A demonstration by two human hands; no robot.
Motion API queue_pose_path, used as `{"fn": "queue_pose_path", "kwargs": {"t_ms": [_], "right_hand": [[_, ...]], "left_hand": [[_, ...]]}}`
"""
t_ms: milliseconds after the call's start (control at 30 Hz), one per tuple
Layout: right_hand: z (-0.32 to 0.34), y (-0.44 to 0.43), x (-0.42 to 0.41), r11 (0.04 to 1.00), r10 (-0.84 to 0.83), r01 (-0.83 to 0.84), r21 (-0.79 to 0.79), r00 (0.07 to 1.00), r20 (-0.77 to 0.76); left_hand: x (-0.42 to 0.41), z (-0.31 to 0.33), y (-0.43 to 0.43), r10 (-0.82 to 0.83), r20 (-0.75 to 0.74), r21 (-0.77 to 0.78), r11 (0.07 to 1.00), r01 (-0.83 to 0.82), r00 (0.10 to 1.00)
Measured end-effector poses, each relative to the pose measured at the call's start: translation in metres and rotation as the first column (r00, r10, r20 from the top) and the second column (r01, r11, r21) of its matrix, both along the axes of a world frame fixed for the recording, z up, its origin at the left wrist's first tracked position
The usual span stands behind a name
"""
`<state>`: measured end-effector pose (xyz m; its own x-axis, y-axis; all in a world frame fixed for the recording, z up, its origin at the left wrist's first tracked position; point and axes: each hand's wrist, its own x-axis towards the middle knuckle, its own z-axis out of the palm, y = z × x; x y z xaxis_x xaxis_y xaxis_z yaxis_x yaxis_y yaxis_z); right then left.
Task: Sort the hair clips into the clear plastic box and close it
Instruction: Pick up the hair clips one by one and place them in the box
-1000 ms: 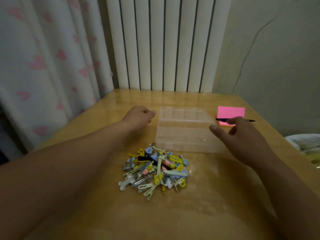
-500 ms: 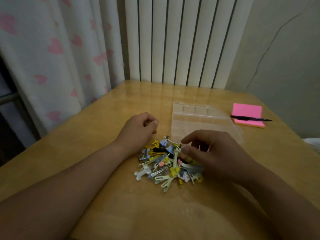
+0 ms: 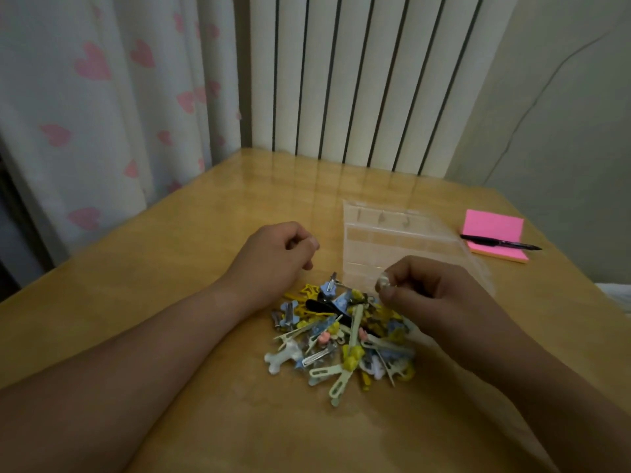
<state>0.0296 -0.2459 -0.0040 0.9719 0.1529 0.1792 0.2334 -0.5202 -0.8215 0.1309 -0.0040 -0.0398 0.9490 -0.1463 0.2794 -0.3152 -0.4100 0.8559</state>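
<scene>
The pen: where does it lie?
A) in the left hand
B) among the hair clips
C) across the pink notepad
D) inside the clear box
C: the pen lies across the pink notepad, to the right of the box.

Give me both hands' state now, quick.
Left hand: curled shut, nothing visible in it.
Right hand: pinching a small pale clip.
</scene>
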Motion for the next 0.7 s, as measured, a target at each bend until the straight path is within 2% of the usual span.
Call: {"fn": "queue_pose_path", "kwargs": {"t_ms": [100,167,333,467,567,700], "right_hand": [[0.004,-0.005,0.002,0.974,0.026,0.009,0.225,0.988,-0.153],[0.007,-0.009,0.003,0.953,0.044,0.021,0.302,0.978,-0.206],[0.015,-0.015,0.001,0.863,0.127,0.013,0.505,0.962,-0.241],[0.017,-0.015,0.000,0.807,0.192,0.006,0.590,0.943,-0.272],[0.024,-0.012,0.000,0.835,0.120,0.045,0.548,0.958,-0.261],[0.050,-0.015,0.017,0.945,-0.126,0.162,0.285,0.982,-0.140]], "left_hand": [[0.000,0.000,-0.001,-0.019,0.029,0.030,0.999,0.018,0.999],[0.001,0.000,-0.002,-0.022,0.052,0.039,0.999,0.020,0.998],[0.002,-0.001,-0.003,-0.030,0.038,0.008,1.000,0.029,0.999],[0.002,-0.001,-0.003,-0.021,0.012,0.011,1.000,0.021,1.000],[0.002,0.000,-0.002,-0.026,0.002,0.007,1.000,0.026,1.000],[0.002,-0.001,-0.003,-0.044,-0.011,0.003,0.999,0.044,0.999]]}}
